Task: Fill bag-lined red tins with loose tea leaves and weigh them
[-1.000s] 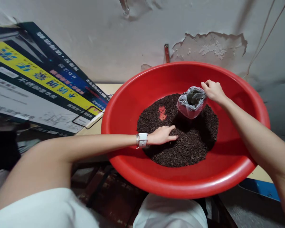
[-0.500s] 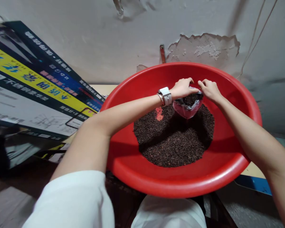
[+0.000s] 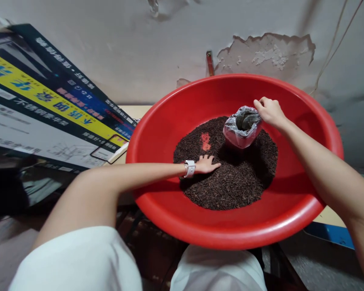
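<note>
A large red basin (image 3: 230, 236) holds a layer of dark, grain-like loose material (image 3: 230, 186). My left hand (image 3: 205, 164), below a white watch (image 3: 189, 168), rests palm down on this material with its fingers spread. My right hand (image 3: 269, 110) pinches the rim of a clear plastic bag (image 3: 242, 128), which stands open-mouthed over the back part of the heap. Some dark content shows inside the bag. Left of the bag, a red patch (image 3: 205, 141) shows among the dark pieces.
Printed cardboard boxes (image 3: 54, 101) lean at the left of the basin. Behind it is a wall (image 3: 109, 52) with peeling plaster and a hanging cord (image 3: 329, 54). A pale tabletop edge (image 3: 329, 217) shows at the right.
My left hand has let go of the bag and moved down and left onto the dark material, its fingers now spread. My right hand still holds the bag's rim, and the bag's mouth is uncovered.
</note>
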The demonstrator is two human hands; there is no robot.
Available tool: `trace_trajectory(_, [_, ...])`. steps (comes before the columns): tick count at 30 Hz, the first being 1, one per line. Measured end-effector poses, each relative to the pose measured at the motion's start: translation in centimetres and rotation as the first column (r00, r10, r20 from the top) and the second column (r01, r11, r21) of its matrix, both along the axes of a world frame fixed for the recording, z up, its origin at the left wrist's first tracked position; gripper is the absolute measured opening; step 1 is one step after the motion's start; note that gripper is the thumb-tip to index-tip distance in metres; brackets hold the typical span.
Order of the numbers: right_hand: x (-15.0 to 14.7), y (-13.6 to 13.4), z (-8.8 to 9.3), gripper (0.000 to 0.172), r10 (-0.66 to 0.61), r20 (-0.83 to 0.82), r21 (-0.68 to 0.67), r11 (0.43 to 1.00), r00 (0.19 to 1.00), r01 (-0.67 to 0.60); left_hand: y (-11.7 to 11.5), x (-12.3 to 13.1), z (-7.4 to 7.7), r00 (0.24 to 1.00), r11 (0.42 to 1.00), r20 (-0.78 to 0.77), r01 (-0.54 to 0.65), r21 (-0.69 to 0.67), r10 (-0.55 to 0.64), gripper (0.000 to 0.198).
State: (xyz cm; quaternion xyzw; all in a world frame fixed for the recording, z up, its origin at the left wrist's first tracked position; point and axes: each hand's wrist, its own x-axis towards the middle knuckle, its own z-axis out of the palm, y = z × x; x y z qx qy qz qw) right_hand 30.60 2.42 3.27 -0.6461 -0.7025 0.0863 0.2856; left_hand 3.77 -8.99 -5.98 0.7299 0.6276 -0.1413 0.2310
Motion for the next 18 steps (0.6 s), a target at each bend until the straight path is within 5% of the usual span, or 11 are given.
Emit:
trace_trajectory(7, [-0.2,-0.4,0.3,0.055,-0.012,0.020,-0.026,1.000,1.000,0.012,-4.3,3.5,0.5,0.972,0.986,0.177,0.144,0.082,-0.157,0.069])
trace_trajectory(14, [-0.3,-0.7,0.4,0.052,-0.013,0.006,-0.023,1.000,1.000,0.013,-5.5,3.4,1.2,0.921,0.920,0.086,0.368,0.133,-0.380,0.050])
trace_trajectory(18, [-0.4,-0.9,0.6,0.046,-0.049,0.010,-0.031,0.998,0.999,0.049,-5.4,3.4,3.3,0.883,0.895,0.158,0.422,0.142,-0.441,0.039])
